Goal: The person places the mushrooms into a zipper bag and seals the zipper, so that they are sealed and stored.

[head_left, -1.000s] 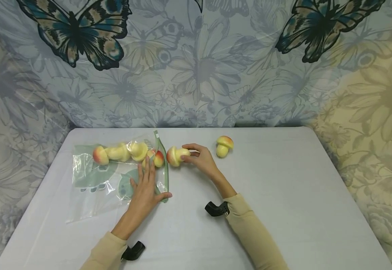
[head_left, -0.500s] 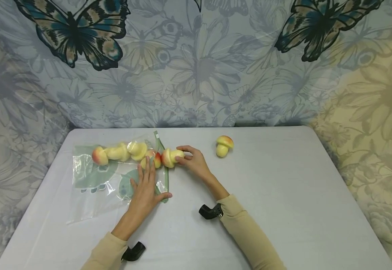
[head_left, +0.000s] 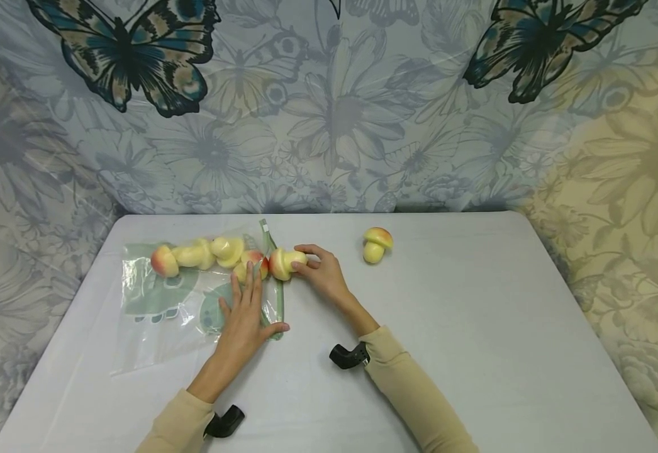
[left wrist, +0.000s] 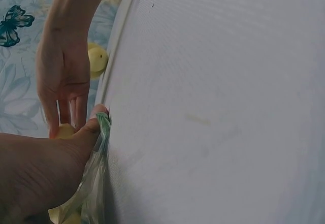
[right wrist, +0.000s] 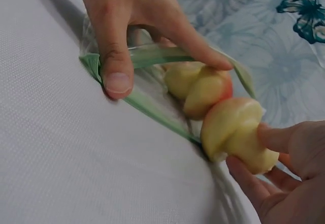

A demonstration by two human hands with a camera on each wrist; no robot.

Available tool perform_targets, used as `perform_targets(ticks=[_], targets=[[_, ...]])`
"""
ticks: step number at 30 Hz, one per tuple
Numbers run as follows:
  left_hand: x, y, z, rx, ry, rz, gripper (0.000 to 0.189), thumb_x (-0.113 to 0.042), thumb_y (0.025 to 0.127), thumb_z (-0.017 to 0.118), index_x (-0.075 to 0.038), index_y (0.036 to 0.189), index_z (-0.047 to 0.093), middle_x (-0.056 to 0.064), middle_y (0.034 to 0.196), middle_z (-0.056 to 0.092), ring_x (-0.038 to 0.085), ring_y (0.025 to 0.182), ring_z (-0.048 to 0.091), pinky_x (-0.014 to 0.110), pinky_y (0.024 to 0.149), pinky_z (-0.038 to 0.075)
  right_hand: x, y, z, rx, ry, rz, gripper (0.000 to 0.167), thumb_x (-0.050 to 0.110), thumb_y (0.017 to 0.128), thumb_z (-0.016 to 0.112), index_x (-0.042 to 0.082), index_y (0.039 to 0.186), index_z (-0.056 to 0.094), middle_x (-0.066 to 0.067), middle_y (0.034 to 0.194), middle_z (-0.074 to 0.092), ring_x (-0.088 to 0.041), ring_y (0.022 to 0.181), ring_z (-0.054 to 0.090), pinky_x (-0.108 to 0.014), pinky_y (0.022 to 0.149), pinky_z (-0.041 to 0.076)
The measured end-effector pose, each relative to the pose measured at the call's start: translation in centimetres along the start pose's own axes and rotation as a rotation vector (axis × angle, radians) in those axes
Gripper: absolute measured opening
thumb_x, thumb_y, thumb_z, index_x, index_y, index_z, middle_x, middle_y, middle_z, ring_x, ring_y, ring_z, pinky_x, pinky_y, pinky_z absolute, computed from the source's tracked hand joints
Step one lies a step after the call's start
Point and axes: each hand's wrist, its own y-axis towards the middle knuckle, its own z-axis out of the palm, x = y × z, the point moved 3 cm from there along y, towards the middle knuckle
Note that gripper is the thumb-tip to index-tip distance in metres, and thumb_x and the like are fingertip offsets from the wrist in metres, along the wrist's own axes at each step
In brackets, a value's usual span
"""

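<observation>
My left hand lies with spread, fairly straight fingers on a clear zip bag with green edging. In the right wrist view its thumb and a finger keep the bag's green mouth gaping. Several toy mushrooms, yellow with reddish caps, lie in a row inside. My right hand pinches another toy mushroom by its stem, cap facing left into the mouth, right up against the last mushroom in the bag. The left wrist view mostly hides the held one behind the left hand.
A single toy mushroom stands on the white table to the right, near the back edge. Behind the table hangs a butterfly-and-flower patterned cloth. Black wrist cameras stick out from both sleeves.
My right hand has moved left, bringing its mushroom from beside the bag into the mouth. The mushrooms inside have slid slightly left. My left hand has stayed in place.
</observation>
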Motion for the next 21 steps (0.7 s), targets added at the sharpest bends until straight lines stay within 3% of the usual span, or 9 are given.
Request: perform_targets(ticks=[7, 21], targets=[[0.02, 0.03, 0.0, 0.005, -0.001, 0.004, 0.124, -0.047, 0.068, 0.083, 0.002, 0.155, 0.011, 0.011, 0.164, -0.007, 0.049, 0.145, -0.009, 0.083, 0.096, 0.012, 0.19, 0.12, -0.24, -0.081, -0.191, 0.0, 0.036, 0.012, 0.086, 0.076, 0.0, 0.119, 0.067, -0.015, 0.121, 0.067, -0.031, 0.105, 0.067, -0.035, 0.088, 0.054], [0.06, 0.11, 0.05, 0.011, -0.008, 0.003, 0.125, -0.047, 0.067, 0.084, 0.001, 0.156, 0.01, 0.011, 0.164, -0.006, 0.049, 0.144, -0.009, 0.083, 0.096, 0.01, 0.18, 0.27, -0.07, -0.114, -0.208, 0.034, 0.033, 0.015, 0.086, 0.076, 0.001, 0.116, 0.07, -0.016, 0.116, 0.07, -0.029, 0.099, 0.07, -0.035, 0.085, 0.055]])
